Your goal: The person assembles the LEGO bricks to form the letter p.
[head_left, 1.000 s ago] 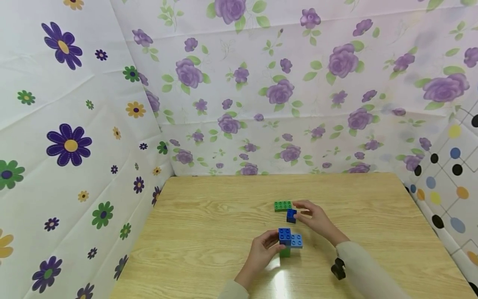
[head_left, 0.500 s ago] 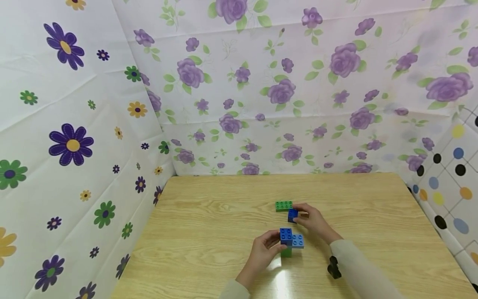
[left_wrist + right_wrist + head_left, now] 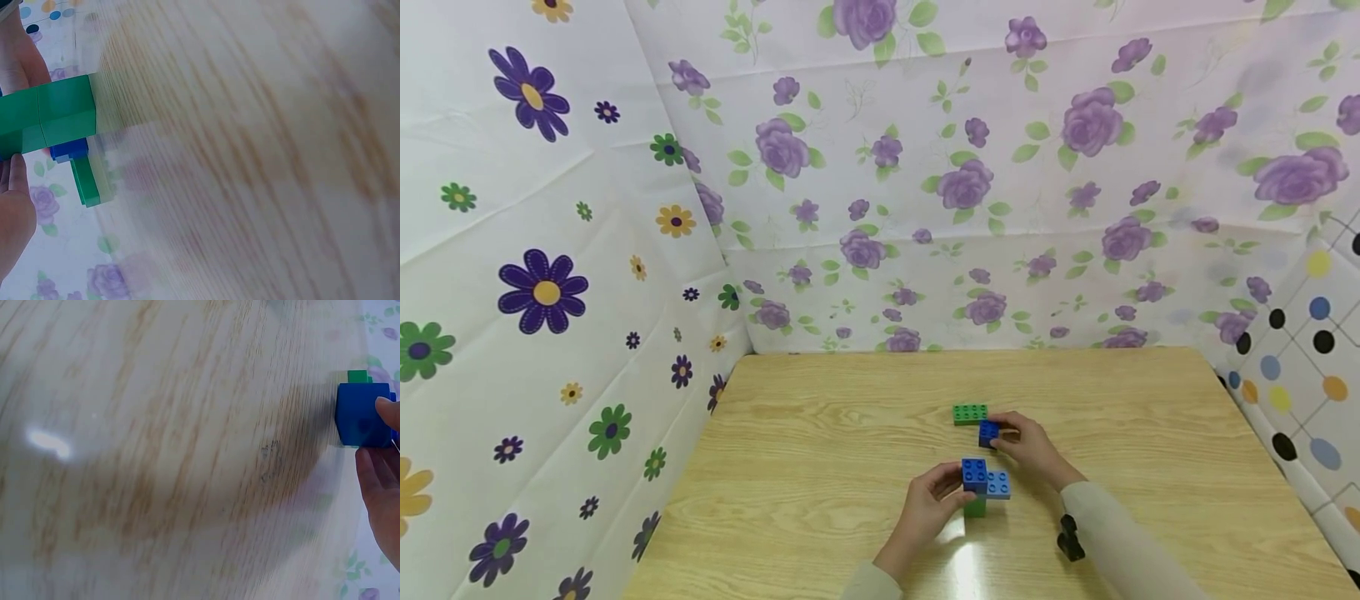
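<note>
on the wood-grained worktop (image 3: 820,467), a studded brick stack (image 3: 975,478) is pinched by the left hand (image 3: 925,502), and a smooth-sided blue brick (image 3: 987,434), nearer the far edge, by the right hand (image 3: 1032,447).

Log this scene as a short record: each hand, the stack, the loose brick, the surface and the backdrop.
Left hand: left hand grips the brick stack
Stack: dark blue brick on top, green base, light blue brick jutting to the right
Right hand: right hand pinches the small blue brick
Loose brick: green brick, studs up, beyond the small blue brick; contact between them unclear
Surface: wood-grain table
Backdrop: flower-printed cloth
</note>
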Demonstrator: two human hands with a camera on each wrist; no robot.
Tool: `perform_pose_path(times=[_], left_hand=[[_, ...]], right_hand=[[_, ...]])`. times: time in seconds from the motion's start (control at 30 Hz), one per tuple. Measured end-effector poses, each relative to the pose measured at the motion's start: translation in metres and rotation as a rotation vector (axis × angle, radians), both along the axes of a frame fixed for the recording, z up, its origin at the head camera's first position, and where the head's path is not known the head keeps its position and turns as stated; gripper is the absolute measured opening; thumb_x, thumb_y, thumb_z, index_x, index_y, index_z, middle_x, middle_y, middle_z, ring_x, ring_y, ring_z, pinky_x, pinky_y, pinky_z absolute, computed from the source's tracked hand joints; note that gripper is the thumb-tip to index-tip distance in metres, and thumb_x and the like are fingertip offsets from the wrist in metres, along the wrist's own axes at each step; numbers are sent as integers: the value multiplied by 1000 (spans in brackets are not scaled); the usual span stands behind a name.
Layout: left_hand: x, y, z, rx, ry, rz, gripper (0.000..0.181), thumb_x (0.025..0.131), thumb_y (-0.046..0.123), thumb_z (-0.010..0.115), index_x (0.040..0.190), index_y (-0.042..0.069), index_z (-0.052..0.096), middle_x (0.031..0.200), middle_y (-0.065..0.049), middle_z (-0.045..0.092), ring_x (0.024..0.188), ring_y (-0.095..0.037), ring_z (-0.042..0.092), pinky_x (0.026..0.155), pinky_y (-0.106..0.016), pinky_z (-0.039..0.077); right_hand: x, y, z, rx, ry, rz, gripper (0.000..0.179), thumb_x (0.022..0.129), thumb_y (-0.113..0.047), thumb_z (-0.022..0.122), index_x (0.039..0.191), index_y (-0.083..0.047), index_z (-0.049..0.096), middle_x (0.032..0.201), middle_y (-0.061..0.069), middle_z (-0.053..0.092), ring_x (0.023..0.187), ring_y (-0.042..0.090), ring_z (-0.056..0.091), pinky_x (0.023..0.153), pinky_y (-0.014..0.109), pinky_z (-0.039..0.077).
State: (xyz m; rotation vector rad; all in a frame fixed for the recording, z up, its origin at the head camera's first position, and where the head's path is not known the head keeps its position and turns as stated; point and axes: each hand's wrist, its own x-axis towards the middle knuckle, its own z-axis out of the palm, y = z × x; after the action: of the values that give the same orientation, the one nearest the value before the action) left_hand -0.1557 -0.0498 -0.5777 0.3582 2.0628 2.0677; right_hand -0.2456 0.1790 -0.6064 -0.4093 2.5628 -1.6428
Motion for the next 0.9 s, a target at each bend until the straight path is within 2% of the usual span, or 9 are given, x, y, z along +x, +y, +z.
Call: perform_pose_path(times=[0.23, 0.63, 0.9], left_hand=[[0, 0, 1, -11, 3, 2, 38, 84, 9, 72, 121, 6, 63, 122, -8, 64, 116, -20, 59, 99, -28, 49], [0, 2, -1, -19, 5, 12, 38, 84, 8, 72, 121, 6, 63, 121, -8, 64, 116, -19, 59, 99, -27, 49], [0, 2, -1, -20, 6, 17, 37, 84, 7, 72, 120, 7, 64, 121, -8, 65, 115, -19, 60, 98, -27, 49]], right_hand=[[2, 3, 4, 15, 19, 0, 40, 89, 0, 66, 128, 1, 57, 125, 20, 57, 112, 37, 57, 93, 41, 54], [7, 8, 17, 19, 32, 48, 38, 92, -3, 64, 128, -1, 57, 126, 17, 56, 117, 38, 55, 95, 41, 53], [13, 14, 29, 25, 66, 82, 38, 92, -7, 65, 129, -2, 57, 127, 14, 58, 114, 34, 57, 95, 41, 53]])
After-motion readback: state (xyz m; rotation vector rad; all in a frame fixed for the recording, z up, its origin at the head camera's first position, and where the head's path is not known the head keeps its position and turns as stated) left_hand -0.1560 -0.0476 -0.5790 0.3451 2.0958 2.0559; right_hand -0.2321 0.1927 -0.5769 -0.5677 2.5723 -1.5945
